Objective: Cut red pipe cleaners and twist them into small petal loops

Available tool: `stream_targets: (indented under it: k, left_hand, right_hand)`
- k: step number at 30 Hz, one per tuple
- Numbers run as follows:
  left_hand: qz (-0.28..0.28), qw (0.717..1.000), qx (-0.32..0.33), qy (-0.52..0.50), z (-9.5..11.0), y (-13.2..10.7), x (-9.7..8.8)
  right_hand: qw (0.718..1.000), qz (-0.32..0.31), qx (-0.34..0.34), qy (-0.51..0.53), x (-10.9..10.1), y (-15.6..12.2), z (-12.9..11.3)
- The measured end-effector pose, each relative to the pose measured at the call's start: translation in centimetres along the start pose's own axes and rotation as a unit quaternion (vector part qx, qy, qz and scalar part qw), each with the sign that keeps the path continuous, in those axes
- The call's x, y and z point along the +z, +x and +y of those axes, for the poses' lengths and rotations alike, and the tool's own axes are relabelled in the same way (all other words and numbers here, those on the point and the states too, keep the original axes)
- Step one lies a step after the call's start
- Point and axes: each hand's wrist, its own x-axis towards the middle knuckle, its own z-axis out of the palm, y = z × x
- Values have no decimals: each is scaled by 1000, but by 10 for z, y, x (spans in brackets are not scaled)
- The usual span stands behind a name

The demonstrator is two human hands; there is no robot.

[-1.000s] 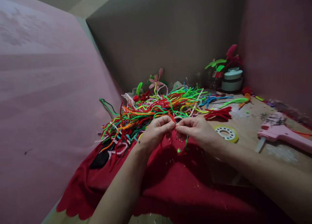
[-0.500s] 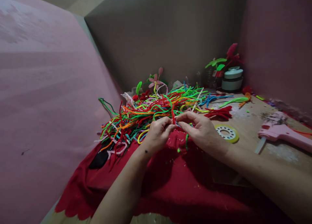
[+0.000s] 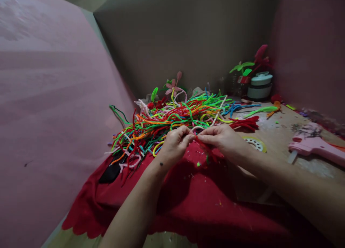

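Between my hands is a red pipe cleaner (image 3: 198,140), pinched close to the fingertips and partly blurred below them. My left hand (image 3: 178,140) grips it with thumb and forefinger. From the other side, my right hand (image 3: 219,136) pinches it too, its fingertips almost touching the left ones. Fingers hide much of the held piece. Just beyond lies a large tangled heap of pipe cleaners (image 3: 161,120) in green, red, orange, pink, yellow and blue. Under my hands spreads a red cloth (image 3: 194,201) with small fuzzy scraps on it.
At right are a yellow tape roll (image 3: 263,144), a pink glue gun (image 3: 309,143) and a bundle of red pipe cleaners (image 3: 246,123). Fuzzy flowers (image 3: 172,87) and a lidded container (image 3: 260,85) stand at the back. A black object (image 3: 110,173) lies left.
The red pipe cleaner stood upright above my fingertips and now hangs low between and below them. My right hand has turned, its fingers flatter. The view has shifted slightly.
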Motion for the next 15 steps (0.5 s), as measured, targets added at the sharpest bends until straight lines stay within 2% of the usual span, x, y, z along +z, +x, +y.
stream_targets:
  k: [2, 5, 8, 11, 15]
  left_hand:
    - [3, 1000, -10, -9, 0, 1, -1]
    - [-10, 997, -50, -60, 1, 1, -2]
    - [-34, 987, -98, -119, 1, 0, -1]
    - [-43, 979, -129, -149, -1, 1, 2]
    - [-43, 974, -136, -174, -5, 2, 6]
  right_hand:
    - [997, -40, 32, 54, -2, 1, 1]
    - [994, -54, 76, 53, -2, 2, -1]
    - [994, -28, 99, -29, 1, 2, -5]
    - [986, -10, 82, -142, 5, 1, -8]
    - [984, -23, 77, -157, 5, 0, -6]
